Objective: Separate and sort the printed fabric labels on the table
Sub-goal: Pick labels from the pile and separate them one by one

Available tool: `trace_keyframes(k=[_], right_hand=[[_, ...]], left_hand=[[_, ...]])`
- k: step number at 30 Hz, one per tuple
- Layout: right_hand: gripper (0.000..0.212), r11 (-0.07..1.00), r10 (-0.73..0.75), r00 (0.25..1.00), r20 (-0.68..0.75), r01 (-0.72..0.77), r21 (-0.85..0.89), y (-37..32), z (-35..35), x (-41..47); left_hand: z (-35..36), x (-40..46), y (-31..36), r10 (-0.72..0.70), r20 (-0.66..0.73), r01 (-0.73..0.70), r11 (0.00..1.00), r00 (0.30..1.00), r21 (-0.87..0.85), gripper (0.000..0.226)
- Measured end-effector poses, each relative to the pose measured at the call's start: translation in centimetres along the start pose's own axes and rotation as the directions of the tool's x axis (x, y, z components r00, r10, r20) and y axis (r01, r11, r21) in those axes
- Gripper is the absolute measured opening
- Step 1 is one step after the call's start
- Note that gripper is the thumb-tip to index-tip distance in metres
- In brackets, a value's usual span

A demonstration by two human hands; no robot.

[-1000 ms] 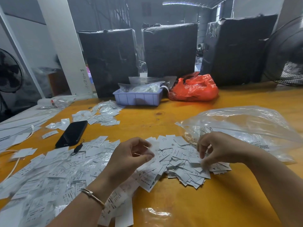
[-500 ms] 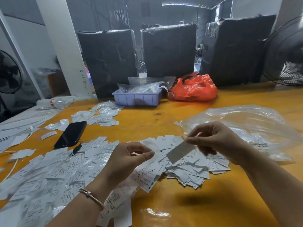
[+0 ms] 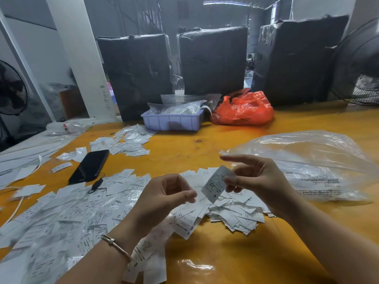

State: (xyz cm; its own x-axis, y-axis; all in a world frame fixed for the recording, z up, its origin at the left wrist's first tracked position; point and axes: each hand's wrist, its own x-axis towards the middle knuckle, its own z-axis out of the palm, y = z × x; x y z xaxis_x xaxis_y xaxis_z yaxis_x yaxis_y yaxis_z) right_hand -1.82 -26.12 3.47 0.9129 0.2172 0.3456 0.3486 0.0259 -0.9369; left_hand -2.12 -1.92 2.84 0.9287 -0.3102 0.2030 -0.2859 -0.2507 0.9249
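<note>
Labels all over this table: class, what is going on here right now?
A person is sorting printed labels at a yellow table. The right hand pinches one label, marked S, above the loose pile. The left hand hovers beside it, fingers curled, with a few labels hanging beneath it. More labels lie spread to the left, near a black phone.

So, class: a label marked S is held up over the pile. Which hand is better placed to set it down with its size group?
Probably right: the right hand already pinches the label; the left hand hovers beside it.
</note>
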Motion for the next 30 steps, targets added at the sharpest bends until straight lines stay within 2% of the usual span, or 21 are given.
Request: trace_keyframes(k=[3,7,9,11,13,14,17,20,22,25,30], right_hand=[[0.065,1.0,0.006,0.999,-0.033,-0.007,-0.008,0.0,-0.1,0.0],[0.056,0.999,0.02,0.998,-0.065,-0.024,-0.049,0.1,0.0,0.0],[0.06,0.997,-0.003,0.995,-0.097,-0.005,-0.083,0.2,0.1,0.0],[0.062,0.969,-0.076,0.989,-0.124,0.044,-0.242,0.1,0.1,0.0],[0.048,0.887,-0.139,0.987,-0.083,0.087,-0.454,0.0,0.4,0.0],[0.039,0.871,-0.131,0.99,-0.053,0.089,-0.483,0.0,0.6,0.0],[0.024,0.912,-0.031,0.998,0.059,0.053,-0.408,-0.4,1.5,-0.1],[0.035,0.89,-0.009,0.978,0.206,0.102,-0.445,-0.4,2.3,-0.6],[0.033,0.875,-0.024,0.97,0.243,0.138,-0.464,-0.1,3.0,-0.8],[0.015,0.892,-0.07,0.974,0.217,0.159,-0.423,0.2,3.5,-0.6],[0.009,0.951,-0.072,0.989,0.128,0.107,-0.292,-0.2,2.9,-0.6]], left_hand=[[0.0,0.0,0.0,0.016,-0.021,-0.016,1.0,1.0,0.002,0.02],[0.0,-0.1,0.2,0.017,-0.01,-0.018,0.999,1.0,-0.047,0.02],[0.0,-0.1,0.2,0.019,-0.002,-0.019,0.998,1.0,-0.067,0.016],[0.0,-0.1,0.3,0.031,-0.001,-0.031,0.996,1.0,-0.08,0.017],[0.1,-0.2,0.5,0.045,0.008,-0.044,0.993,0.999,-0.107,0.018],[0.1,-0.3,0.5,0.049,0.012,-0.047,0.992,0.999,-0.118,0.018],[0.1,-0.3,0.5,0.064,0.019,-0.062,0.993,0.998,-0.101,0.016],[0.3,-0.3,0.5,0.106,0.032,-0.103,0.991,0.994,-0.084,0.009],[0.4,-0.3,0.7,0.13,0.034,-0.127,0.989,0.991,-0.076,0.009],[0.4,-0.3,0.9,0.144,0.049,-0.141,0.988,0.988,-0.057,0.013],[0.3,-0.4,1.0,0.133,0.042,-0.133,0.991,0.99,-0.002,0.017]])
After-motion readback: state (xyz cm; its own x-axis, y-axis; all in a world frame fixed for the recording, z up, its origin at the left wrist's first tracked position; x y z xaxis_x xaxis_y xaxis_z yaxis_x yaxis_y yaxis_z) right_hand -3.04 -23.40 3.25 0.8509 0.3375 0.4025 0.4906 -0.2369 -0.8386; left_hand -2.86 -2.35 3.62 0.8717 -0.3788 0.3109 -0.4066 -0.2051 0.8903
